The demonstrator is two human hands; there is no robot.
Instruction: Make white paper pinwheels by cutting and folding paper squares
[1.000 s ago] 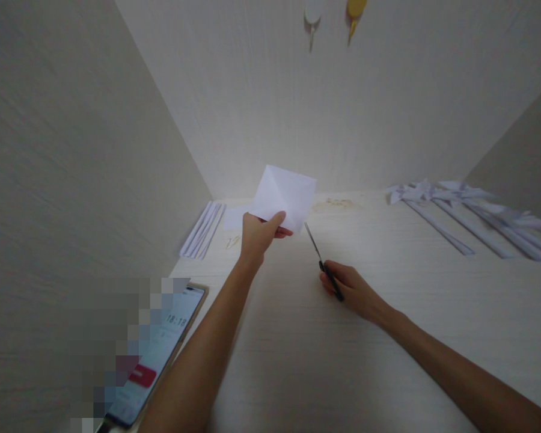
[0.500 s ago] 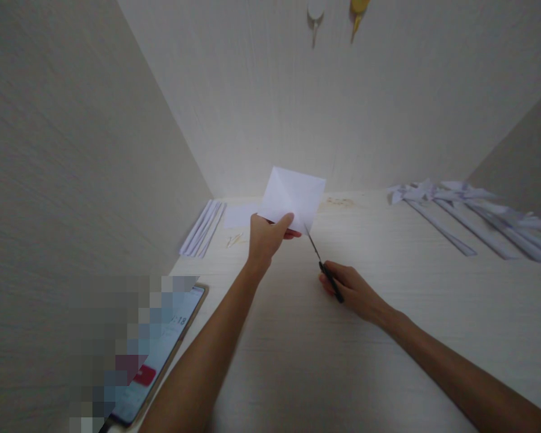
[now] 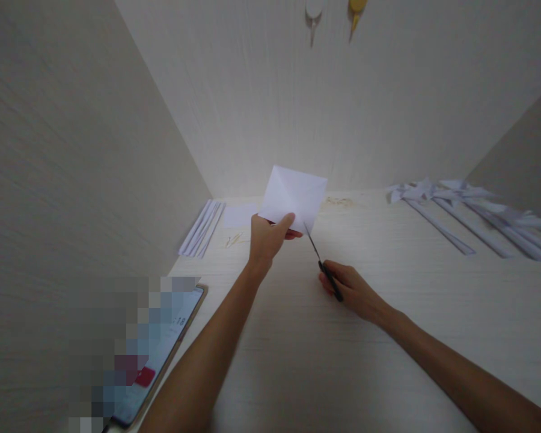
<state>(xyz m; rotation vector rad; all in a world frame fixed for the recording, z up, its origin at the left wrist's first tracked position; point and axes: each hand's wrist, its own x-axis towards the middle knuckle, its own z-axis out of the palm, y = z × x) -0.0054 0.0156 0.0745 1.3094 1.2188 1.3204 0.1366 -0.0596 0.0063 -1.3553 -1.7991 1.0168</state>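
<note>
A square white sheet of paper (image 3: 293, 195) with a diagonal crease is pinched in my left hand (image 3: 269, 237), thumb on top and fingers beneath. My right hand (image 3: 345, 285) is closed round the black handles of a pair of scissors (image 3: 330, 281). The scissor blades reach up to the paper's near right corner, where their tips overlap the sheet. Part of the right hand's fingers is hidden behind the handles. Behind my left hand, another white sheet (image 3: 240, 215) lies flat on the table.
Rolled paper sticks (image 3: 202, 228) lie at the left against the wall. Several paper pinwheels (image 3: 460, 207) on paper sticks lie at the right. Small thin sticks (image 3: 234, 239) and brownish bits (image 3: 339, 201) rest near the back. A phone (image 3: 171, 343) lies front left. Two hooks (image 3: 314, 11) are on the back wall.
Almost nothing differs. The paper, the scissors and both hands hold nearly the same place, with only a slight shift of the view.
</note>
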